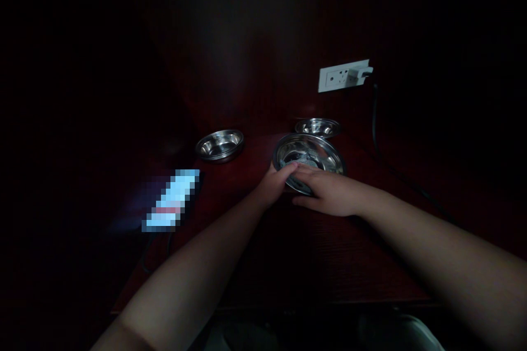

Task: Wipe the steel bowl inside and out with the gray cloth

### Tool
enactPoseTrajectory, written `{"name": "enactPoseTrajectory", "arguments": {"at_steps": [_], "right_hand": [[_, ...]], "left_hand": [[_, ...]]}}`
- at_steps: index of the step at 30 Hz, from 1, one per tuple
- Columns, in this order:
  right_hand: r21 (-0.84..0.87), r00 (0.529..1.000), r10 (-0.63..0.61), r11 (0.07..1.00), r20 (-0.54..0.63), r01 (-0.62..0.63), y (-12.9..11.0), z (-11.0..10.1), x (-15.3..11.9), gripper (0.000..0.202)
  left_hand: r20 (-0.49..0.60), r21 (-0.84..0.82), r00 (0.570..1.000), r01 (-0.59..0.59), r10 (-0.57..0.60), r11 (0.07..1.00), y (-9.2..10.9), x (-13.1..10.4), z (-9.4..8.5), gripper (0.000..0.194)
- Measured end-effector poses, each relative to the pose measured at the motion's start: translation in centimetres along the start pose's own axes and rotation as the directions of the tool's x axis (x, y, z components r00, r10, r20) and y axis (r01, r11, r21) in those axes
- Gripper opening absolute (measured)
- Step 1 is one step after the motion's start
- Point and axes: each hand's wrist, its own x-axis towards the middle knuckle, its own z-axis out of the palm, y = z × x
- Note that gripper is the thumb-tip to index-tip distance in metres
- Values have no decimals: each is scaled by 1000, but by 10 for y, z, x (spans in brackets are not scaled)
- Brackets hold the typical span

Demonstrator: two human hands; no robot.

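A shiny metal bowl [329, 156] is tilted toward me above the dark red tabletop, and both hands are on it. My left hand [275, 182] is closed around its left rim, with the thumb lying over the edge. From the right, my right hand [331, 192] reaches across the near rim. Its fingers are inside the bowl and its thumb is outside, below the edge. A greyish, speckled patch shows inside by the fingertips; I cannot tell whether it is a reflection or a thing. Just behind sits another metal bowl [318, 128].
Further left stands a metal bowl [220, 145], perhaps stacked. A lit, blurred phone screen [171, 203] glows at left. On the wall is a socket panel [335, 78] with a white plug [360, 72]; a dark cable [374, 120] hangs nearby. The table's front edge [329, 303] is near me.
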Motion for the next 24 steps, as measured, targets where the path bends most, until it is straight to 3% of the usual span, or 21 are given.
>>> {"name": "enactPoseTrajectory", "arguments": {"at_steps": [24], "right_hand": [[-27, 999, 17, 1000, 29, -16, -1, 0, 0, 63]], "left_hand": [[-10, 9, 1000, 22, -22, 1000, -1, 0, -1, 42]]}}
